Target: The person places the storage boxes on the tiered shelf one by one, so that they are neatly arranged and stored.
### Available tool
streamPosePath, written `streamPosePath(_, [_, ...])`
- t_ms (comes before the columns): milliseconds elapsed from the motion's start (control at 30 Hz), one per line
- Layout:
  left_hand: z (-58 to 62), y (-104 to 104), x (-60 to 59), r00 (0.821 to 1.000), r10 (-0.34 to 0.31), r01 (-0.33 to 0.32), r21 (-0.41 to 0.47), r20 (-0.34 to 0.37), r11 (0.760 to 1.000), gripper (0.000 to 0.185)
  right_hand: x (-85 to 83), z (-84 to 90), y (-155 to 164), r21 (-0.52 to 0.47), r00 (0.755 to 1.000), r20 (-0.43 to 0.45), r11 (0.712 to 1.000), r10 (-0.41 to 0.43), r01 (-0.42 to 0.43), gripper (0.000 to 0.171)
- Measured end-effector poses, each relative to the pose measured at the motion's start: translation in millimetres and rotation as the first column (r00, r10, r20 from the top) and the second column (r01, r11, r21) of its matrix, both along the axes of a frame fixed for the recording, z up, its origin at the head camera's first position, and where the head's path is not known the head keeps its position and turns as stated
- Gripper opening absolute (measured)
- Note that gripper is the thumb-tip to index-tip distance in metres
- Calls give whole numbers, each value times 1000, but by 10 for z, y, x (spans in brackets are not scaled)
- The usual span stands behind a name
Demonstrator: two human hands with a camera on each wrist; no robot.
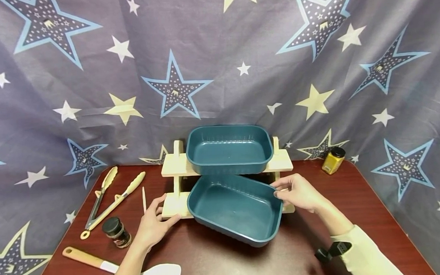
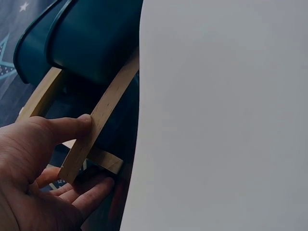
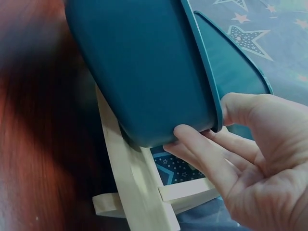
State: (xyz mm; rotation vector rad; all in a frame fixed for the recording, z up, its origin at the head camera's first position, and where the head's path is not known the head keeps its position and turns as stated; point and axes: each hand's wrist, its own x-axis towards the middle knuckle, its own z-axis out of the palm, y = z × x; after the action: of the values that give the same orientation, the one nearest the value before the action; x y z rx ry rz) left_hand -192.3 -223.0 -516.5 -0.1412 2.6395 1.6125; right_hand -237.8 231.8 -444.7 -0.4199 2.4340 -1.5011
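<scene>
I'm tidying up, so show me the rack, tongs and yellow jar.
Rack [image 1: 177, 203], head view: lower shelf's bare left end.
Tongs [image 1: 107, 211], head view: arm nearer the rack.
Yellow jar [image 1: 333, 163], head view: middle of its side.

Head view: from your head, facing forward and down across the table [image 1: 220, 265] to the curtain [image 1: 218, 49]; the farthest and widest.
Left wrist view: close in at your left hand [image 1: 153, 226], facing the rack [image 1: 176, 205] at its left end, scene tilted; a pale surface [image 2: 221, 115] blocks the right side.
Right wrist view: close in at your right hand [image 1: 302, 193], facing the rack's right end and the lower bin [image 1: 236, 212] from outside, also tilted.
Left wrist and head: you share the rack's left end.
Right wrist and head: you share its right end.
</scene>
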Motion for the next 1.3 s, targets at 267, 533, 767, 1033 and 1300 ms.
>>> streamPosePath(267, [4, 1, 1, 1000, -3, 3, 9, -2, 1000, 84, -22, -3, -81, 4, 999, -7, 999, -36, 36, 30])
streamPosePath(533, [20, 9, 15, 1000, -2, 2, 5, -7, 1000, 82, -56, -32, -156, 19, 999, -12, 999, -50, 50, 31])
streamPosePath(767, [43, 25, 29, 1000, -9, 10, 16, -15, 1000, 84, -67, -34, -211, 38, 996, -26, 995, -86, 87, 29])
streamPosePath(1033, [38, 21, 21, 1000, -9, 9, 17, -11, 1000, 85, -75, -39, -254, 11, 993, -23, 993, -118, 118, 28])
streamPosePath(1300, [21, 19, 17, 1000, -3, 3, 14, -6, 1000, 84, -79, -54, -266, -35, 992, -5, 992, -125, 125, 30])
